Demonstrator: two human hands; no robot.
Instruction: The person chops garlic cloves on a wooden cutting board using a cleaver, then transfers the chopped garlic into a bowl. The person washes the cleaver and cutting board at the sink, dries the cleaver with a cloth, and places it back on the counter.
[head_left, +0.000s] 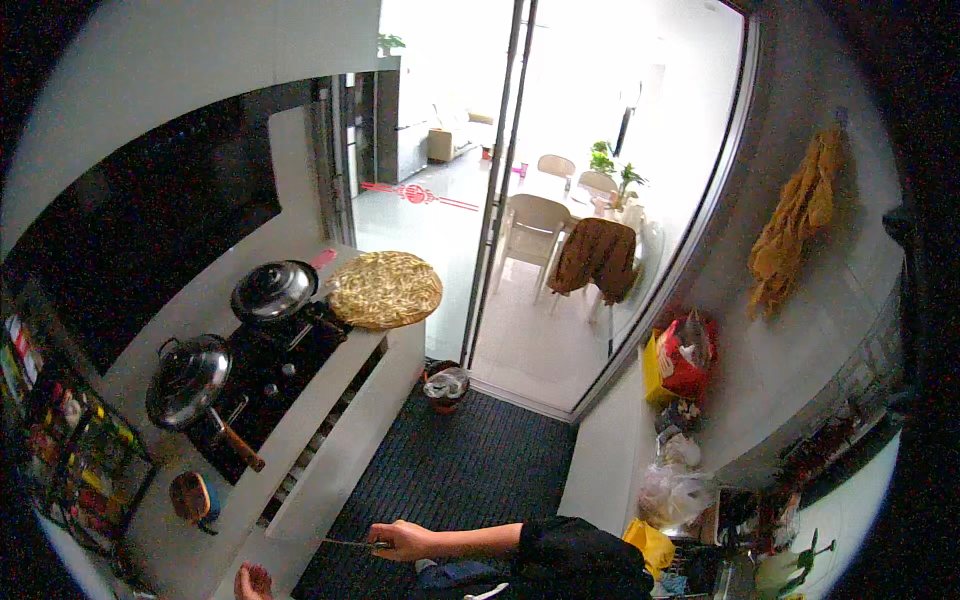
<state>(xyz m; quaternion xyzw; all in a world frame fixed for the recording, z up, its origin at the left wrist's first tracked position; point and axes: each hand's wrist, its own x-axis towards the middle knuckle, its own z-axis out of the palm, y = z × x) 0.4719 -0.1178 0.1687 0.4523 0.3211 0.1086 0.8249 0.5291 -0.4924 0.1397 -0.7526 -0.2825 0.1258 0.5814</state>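
Observation:
My right hand (403, 541) is closed around the handle of a thin metal utensil (349, 542), perhaps a knife, which points left over the edge of the white counter (311, 499). My left hand (253, 582) is at the bottom edge, partly cut off, its fingers curled; whether it holds anything cannot be told. On the black gas hob (259, 375) stand a lidded pan (189, 382) with a wooden handle and a lidded pot (275, 291). Beyond them a round tray (386, 290) bears many pale, thin pieces of food. A small rounded container (191, 496) stands nearer on the counter.
A rack of packets and jars (90, 465) stands at the left. A lined bin (446, 386) is by the sliding glass door's frame (491, 225). Plastic bags (675, 495) lie on the right-hand counter. A dark ribbed mat (480, 457) covers the floor.

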